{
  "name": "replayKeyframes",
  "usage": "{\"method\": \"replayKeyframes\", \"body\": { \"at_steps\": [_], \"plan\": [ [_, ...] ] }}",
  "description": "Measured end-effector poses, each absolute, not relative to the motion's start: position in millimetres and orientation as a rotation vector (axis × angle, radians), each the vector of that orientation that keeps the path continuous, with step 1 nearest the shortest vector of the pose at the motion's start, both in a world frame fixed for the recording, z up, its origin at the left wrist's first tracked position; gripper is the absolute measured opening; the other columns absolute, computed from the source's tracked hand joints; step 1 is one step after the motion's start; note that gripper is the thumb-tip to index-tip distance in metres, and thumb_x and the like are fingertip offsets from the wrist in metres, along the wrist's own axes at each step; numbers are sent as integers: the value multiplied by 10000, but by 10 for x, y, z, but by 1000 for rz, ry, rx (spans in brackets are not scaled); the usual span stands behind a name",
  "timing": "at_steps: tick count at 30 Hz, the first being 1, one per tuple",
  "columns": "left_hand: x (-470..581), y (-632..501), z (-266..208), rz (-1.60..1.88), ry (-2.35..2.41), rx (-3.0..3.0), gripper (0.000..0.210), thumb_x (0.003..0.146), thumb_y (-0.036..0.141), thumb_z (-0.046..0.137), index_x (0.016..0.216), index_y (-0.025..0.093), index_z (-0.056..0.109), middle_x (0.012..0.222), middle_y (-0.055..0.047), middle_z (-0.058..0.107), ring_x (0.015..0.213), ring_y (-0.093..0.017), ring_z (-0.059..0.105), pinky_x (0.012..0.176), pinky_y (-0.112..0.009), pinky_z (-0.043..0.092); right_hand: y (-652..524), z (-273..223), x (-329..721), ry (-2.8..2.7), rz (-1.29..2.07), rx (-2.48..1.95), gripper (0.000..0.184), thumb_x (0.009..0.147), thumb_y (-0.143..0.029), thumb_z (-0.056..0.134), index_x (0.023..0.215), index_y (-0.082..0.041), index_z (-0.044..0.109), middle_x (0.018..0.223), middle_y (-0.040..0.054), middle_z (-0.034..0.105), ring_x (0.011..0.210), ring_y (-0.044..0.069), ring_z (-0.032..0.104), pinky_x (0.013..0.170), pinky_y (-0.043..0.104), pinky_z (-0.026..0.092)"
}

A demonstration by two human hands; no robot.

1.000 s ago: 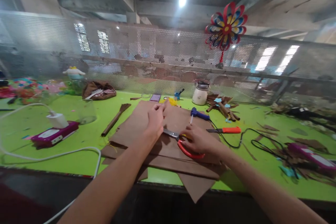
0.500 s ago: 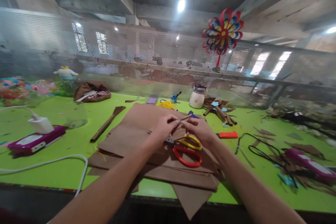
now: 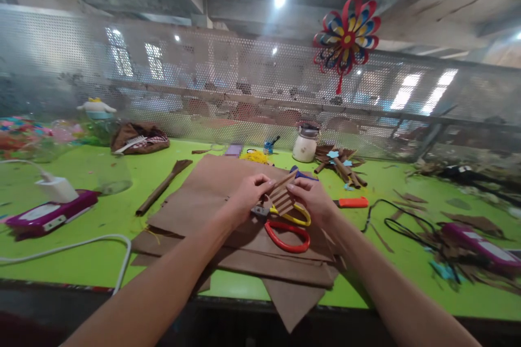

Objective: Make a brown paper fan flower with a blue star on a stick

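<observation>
Between my two hands is a small piece of brown paper cut into strips along one side [image 3: 284, 199]. My left hand [image 3: 251, 195] pinches its left end, and my right hand [image 3: 309, 195] grips its right edge with thumb and fingers. Just beneath lie scissors with one red and one yellow handle loop [image 3: 288, 248], apart from both hands. They rest on a stack of brown paper sheets [image 3: 195, 203]. A dark blue handle [image 3: 299, 173] shows behind my right hand; the rest of it is hidden.
An orange-handled cutter [image 3: 353, 203] and a black cable [image 3: 391, 222] lie to the right. Rolled brown paper pieces [image 3: 342, 165] stand near a white jar [image 3: 305, 145]. Leftward are a brown paper roll [image 3: 160, 190] and a purple power strip [image 3: 52, 214].
My hands have opened the narrow paper piece out, so its separate strips now show. The whole view has shifted slightly.
</observation>
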State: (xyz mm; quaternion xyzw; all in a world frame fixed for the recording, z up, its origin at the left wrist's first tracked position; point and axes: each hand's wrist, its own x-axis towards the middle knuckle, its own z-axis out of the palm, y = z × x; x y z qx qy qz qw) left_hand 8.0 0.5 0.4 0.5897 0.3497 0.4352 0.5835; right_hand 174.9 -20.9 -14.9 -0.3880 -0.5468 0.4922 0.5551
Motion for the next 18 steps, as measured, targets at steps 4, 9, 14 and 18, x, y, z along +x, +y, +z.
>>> {"method": "replayKeyframes", "body": {
  "at_steps": [4,9,14,18],
  "plan": [
    [97,-3,-17,1007,791,1358,233,677,359,613,690,150,511,561,22,507,459,-73,466,437,-188,344,-257,-133,1700,-1325,1258,-889,284,653,-401,682,767,-146,633,690,29,639,585,147,574,613,311,481],
    [90,-6,-1,1079,885,1637,203,716,350,567,771,155,585,623,6,554,503,-93,480,485,-213,371,-273,-116,1675,-1324,1210,-927,297,644,-414,678,761,-145,633,678,22,633,581,151,573,589,304,468],
    [95,-84,12,1300,1047,2297,222,807,300,463,851,183,646,815,-56,637,764,-164,553,706,-255,388,-240,-132,1671,-1323,1100,-994,298,627,-409,686,709,-129,625,550,-24,541,479,91,462,491,235,379],
    [95,-113,-14,1113,1132,2559,291,847,317,395,881,179,648,836,-84,642,772,-181,561,703,-260,374,-230,-159,1676,-1385,1060,-1008,288,662,-415,660,691,-134,604,545,-32,517,474,83,440,470,220,346]
  ]
}}
